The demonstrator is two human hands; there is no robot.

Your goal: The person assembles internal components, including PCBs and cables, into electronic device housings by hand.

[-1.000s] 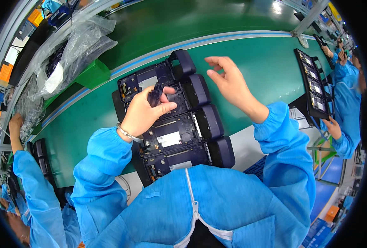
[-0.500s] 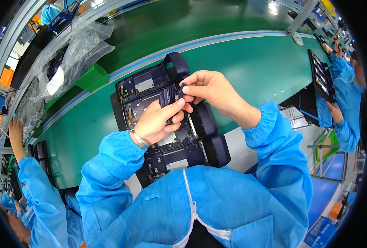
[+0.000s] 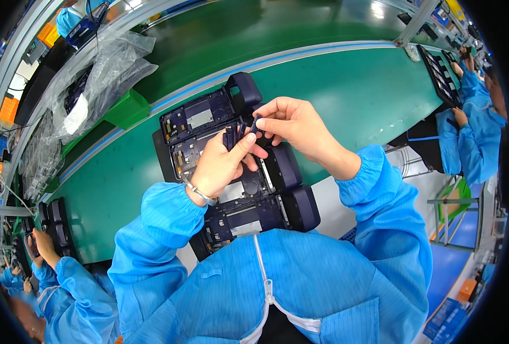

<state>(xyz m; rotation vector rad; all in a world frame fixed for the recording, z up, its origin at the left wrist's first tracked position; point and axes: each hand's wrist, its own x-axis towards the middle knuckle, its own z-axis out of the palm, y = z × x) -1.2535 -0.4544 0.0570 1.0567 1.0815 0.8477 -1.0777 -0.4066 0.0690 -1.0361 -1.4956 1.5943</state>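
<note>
Several small dark plastic pieces [image 3: 229, 137] stand bunched in my left hand [image 3: 215, 166], which is closed around them with the thumb on top. My right hand [image 3: 297, 126] pinches one small dark plastic piece [image 3: 255, 122] between thumb and forefinger, close beside the bunch. Both hands are above a row of three dark device housings. The far housing [image 3: 208, 110] shows its inside parts. Hands partly cover the middle housing [image 3: 183, 157], and the near housing [image 3: 243, 221] lies against my body. The exact kind of the small pieces cannot be made out.
The housings lie on a green worktop [image 3: 346, 97]. At the left are a green bin [image 3: 129, 109] with clear plastic bags [image 3: 114, 63] and more dark housings [image 3: 61, 229] near a co-worker's hand [image 3: 47, 247]. At the right, another co-worker handles a black tray [image 3: 438, 74].
My left hand has turned slightly, showing the bunched pieces more on end. The left co-worker's hand has come down to the dark housings. The right co-worker's tray has moved farther away.
</note>
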